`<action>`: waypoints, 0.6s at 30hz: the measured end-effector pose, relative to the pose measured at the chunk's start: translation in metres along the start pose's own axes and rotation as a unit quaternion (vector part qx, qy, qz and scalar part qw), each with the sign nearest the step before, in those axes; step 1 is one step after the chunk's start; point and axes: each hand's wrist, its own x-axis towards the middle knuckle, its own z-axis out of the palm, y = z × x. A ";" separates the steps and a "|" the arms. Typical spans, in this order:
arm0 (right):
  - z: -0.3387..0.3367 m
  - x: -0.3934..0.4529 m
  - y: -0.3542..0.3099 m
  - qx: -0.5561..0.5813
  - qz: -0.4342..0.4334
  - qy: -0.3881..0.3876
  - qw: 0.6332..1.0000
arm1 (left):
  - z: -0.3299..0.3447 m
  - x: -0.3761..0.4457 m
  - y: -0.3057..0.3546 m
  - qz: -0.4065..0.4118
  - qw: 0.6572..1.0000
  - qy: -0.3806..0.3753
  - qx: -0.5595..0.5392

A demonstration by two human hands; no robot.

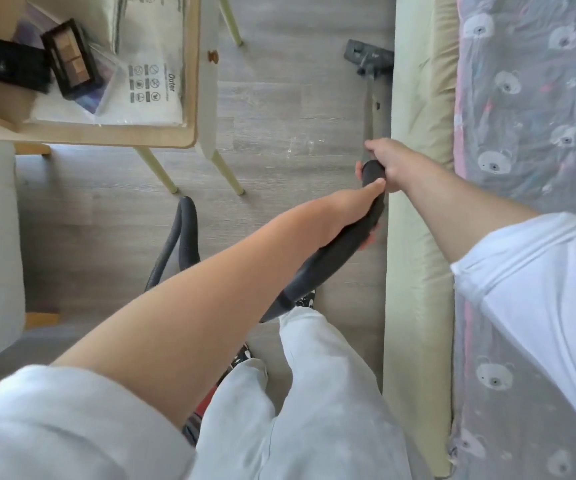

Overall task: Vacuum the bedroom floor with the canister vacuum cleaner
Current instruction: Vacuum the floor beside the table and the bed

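Both hands are wrapping the vacuum's black curved handle [366, 216], and the wand [371, 112] is running straight away from them toward the far end of the room, its long axis lying parallel to the bed frame's padded edge [418, 237] on the right. The grey floor head [367, 57] is sitting on the wood-look floor [279, 116] at the wand's far tip, apparently tucking partly under that edge, though blur is making this hard to confirm. The right hand [388, 161] is gripping farther along, fingers curled round the handle's top; the left hand [359, 202] is clasping nearer, thumb lying along the handle. The ribbed hose [179, 233] is looping off to the near left, beside the wooden table [189, 98].
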 end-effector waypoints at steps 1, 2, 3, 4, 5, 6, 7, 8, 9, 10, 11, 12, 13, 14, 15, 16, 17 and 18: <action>0.001 -0.003 0.010 0.008 0.003 -0.008 1.000 | -0.003 -0.006 -0.008 -0.012 1.000 -0.006 0.009; 0.004 -0.006 0.021 0.015 0.004 -0.015 1.000 | -0.005 -0.011 -0.017 -0.026 1.000 -0.010 0.010; 0.006 -0.012 0.035 0.026 0.004 -0.021 0.999 | -0.006 -0.019 -0.029 -0.039 0.999 -0.011 0.013; 0.007 -0.018 0.050 0.038 0.008 -0.024 0.999 | -0.005 -0.027 -0.042 -0.051 0.998 -0.012 0.015; 0.007 -0.025 0.066 0.049 0.015 -0.028 0.998 | -0.003 -0.036 -0.055 -0.061 0.998 -0.013 0.017; 0.005 -0.034 0.083 0.057 0.022 -0.031 0.998 | 0.002 -0.045 -0.069 -0.068 0.997 -0.015 0.020; 0.002 -0.043 0.100 0.062 0.030 -0.029 0.997 | 0.009 -0.055 -0.084 -0.074 0.997 -0.018 0.024; -0.002 -0.054 0.119 0.068 0.035 -0.024 0.997 | 0.016 -0.066 -0.099 -0.079 0.996 -0.023 0.029; -0.007 -0.066 0.138 0.076 0.039 -0.016 0.996 | 0.023 -0.078 -0.115 -0.084 0.996 -0.030 0.030; -0.012 -0.080 0.157 0.085 0.042 -0.008 0.995 | 0.030 -0.091 -0.131 -0.090 0.995 -0.038 0.032; -0.016 -0.094 0.177 0.090 0.047 -0.002 0.995 | 0.037 -0.105 -0.147 -0.097 0.993 -0.047 0.039; -0.019 -0.110 0.197 0.094 0.054 -0.001 0.994 | 0.043 -0.119 -0.163 -0.104 0.992 -0.058 0.048; -0.022 -0.124 0.214 0.096 0.065 -0.004 0.993 | 0.047 -0.132 -0.177 -0.112 0.990 -0.068 0.054; -0.022 -0.140 0.233 0.098 0.076 -0.008 0.992 | 0.049 -0.147 -0.192 -0.118 0.988 -0.077 0.061; -0.021 -0.155 0.249 0.102 0.082 -0.009 0.991 | 0.048 -0.160 -0.204 -0.121 0.986 -0.087 0.070; -0.021 -0.173 0.268 0.109 0.083 -0.005 0.991 | 0.048 -0.177 -0.217 -0.123 0.984 -0.103 0.080; -0.019 -0.186 0.280 0.122 0.084 -0.002 0.989 | 0.045 -0.189 -0.224 -0.131 0.980 -0.119 0.089; -0.017 -0.200 0.292 0.138 0.085 0.001 0.987 | 0.043 -0.203 -0.231 -0.142 0.976 -0.133 0.099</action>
